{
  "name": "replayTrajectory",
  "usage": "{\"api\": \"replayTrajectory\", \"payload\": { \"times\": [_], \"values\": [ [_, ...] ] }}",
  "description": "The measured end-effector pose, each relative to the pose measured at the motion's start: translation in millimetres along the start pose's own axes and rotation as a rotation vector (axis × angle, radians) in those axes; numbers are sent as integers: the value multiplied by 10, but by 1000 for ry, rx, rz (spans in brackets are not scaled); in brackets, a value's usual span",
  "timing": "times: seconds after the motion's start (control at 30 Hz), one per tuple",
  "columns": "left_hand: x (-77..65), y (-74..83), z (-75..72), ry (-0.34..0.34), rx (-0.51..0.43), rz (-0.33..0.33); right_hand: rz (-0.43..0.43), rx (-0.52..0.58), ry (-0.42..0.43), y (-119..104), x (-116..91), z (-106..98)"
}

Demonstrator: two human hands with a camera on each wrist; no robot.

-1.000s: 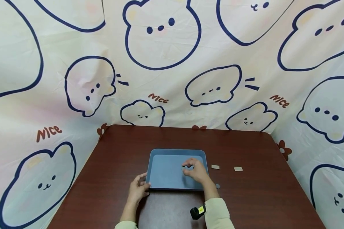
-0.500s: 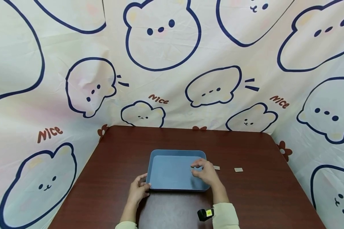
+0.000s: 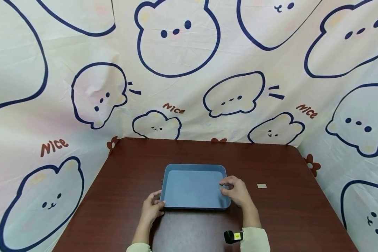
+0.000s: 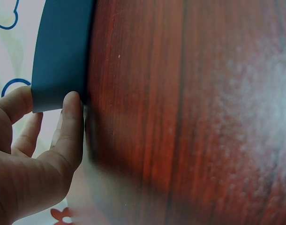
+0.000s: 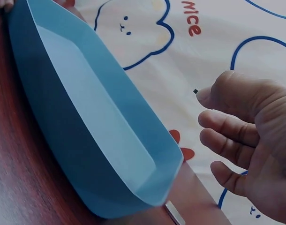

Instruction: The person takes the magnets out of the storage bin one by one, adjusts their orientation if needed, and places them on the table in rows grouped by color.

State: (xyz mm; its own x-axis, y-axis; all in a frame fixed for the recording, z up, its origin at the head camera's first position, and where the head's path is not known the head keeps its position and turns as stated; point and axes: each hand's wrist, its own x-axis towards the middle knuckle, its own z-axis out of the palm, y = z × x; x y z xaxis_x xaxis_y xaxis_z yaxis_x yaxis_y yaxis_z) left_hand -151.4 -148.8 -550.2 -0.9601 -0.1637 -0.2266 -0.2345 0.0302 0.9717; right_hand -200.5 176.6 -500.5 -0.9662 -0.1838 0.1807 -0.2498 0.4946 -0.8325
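Observation:
A blue rectangular tray [image 3: 193,189] with raised walls lies on the table. My left hand [image 3: 152,207] grips its near left corner; the left wrist view shows thumb and fingers [image 4: 72,108] on either side of the tray wall [image 4: 63,56]. Over the tray's right edge, my right hand [image 3: 236,190] pinches a small dark piece [image 5: 195,91] between thumb and forefinger, its other fingers loosely bent. Most of that piece is hidden by the fingertips, and I cannot tell its kind. In the right wrist view the hand is just beyond the tray's wall [image 5: 54,108].
To the right on the brown table [image 3: 286,217] lies a small pale rectangular card [image 3: 262,186]. Another pale flat piece [image 5: 175,213] shows beside the tray in the right wrist view. A cartoon-printed cloth [image 3: 189,94] surrounds the table's back and sides.
My right hand has moved rightward from above the tray's inside to its right edge, still pinching the small piece. It now covers the nearer card and a small round disc. The left hand stays put.

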Motion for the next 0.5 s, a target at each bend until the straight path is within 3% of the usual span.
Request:
{"api": "replayTrajectory", "payload": {
  "times": [0.5],
  "values": [
    [-7, 6, 3, -2, -3, 0, 137, 1, 87, 182, -110, -277]
  ]
}}
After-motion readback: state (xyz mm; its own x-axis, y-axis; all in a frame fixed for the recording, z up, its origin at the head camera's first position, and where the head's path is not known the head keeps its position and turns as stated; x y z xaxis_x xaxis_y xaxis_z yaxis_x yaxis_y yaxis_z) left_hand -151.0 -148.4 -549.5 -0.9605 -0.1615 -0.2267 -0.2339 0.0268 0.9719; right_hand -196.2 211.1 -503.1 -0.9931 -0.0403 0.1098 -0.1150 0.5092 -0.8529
